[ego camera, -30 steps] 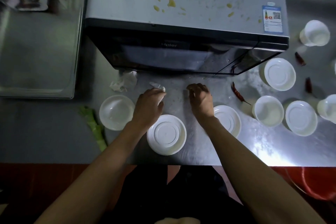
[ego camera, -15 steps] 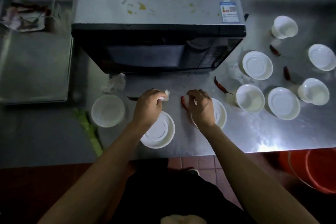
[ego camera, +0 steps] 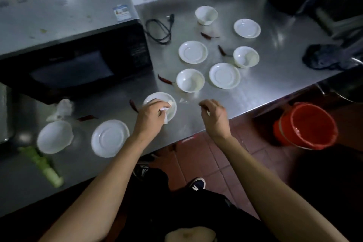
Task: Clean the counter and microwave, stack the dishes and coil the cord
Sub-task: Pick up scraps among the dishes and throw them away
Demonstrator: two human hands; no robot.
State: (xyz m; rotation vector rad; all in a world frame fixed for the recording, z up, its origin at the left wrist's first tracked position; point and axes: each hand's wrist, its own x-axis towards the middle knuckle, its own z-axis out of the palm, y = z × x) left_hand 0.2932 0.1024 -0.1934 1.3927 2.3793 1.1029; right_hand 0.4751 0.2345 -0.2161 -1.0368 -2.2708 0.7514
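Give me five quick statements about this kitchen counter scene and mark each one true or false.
1. The left hand holds a scrap of white paper. True.
2. The power cord lies neatly coiled on top of the microwave. False: it lies loose on the counter beside the microwave.
3. The dishes are stacked in one pile. False: the plates and bowls lie spread singly over the counter.
4. A red bucket stands on the floor to the right. True.
5. The right hand grips a bowl. False: it hovers at the counter edge with no dish in it.
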